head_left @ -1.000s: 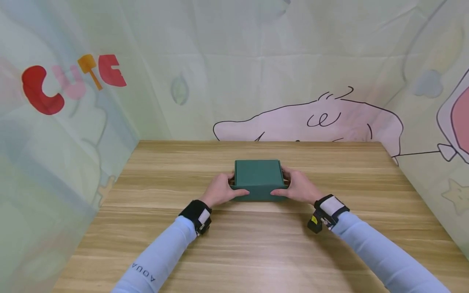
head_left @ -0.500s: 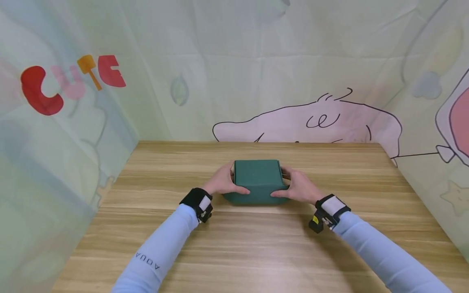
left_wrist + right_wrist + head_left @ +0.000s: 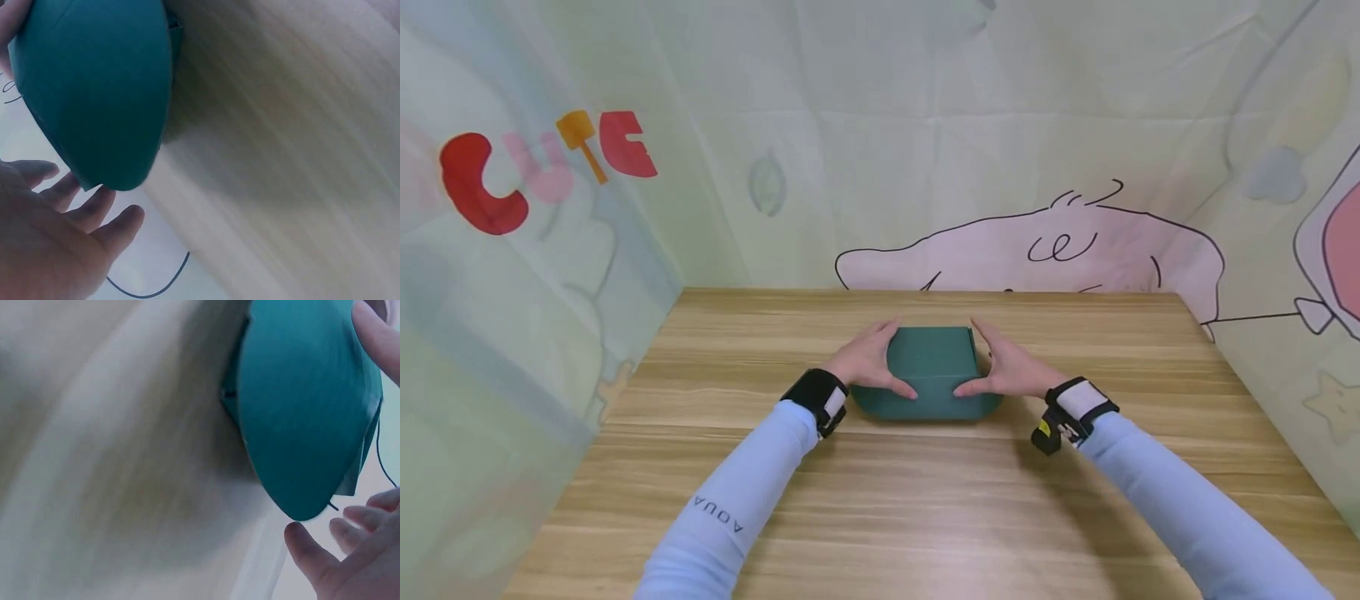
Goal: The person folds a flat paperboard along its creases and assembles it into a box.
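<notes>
A dark green cardboard box (image 3: pixel 934 354) sits on the wooden table, its lid lying flat on top. Its front flap (image 3: pixel 934 402) hangs outside, with rounded ears spreading past both sides. My left hand (image 3: pixel 867 358) spans the box's left side, thumb on the front and fingers towards the back. On the right side, my right hand (image 3: pixel 1017 368) mirrors it, thumb touching the front. Both wrist views show a rounded side ear (image 3: pixel 94 94) close up, with loosely spread fingers around it. The box's inside is hidden.
The wooden table (image 3: pixel 925 500) reaches back to a printed cloth wall (image 3: pixel 880 167). Similar cloth walls stand at the left and right. A strapped wrist camera (image 3: pixel 1047 437) hangs below the right wrist.
The front flap's ears have spread outwards, the left one first. My left hand has moved up and right over the box's side, and the right hand's fingers have lifted towards the top edge.
</notes>
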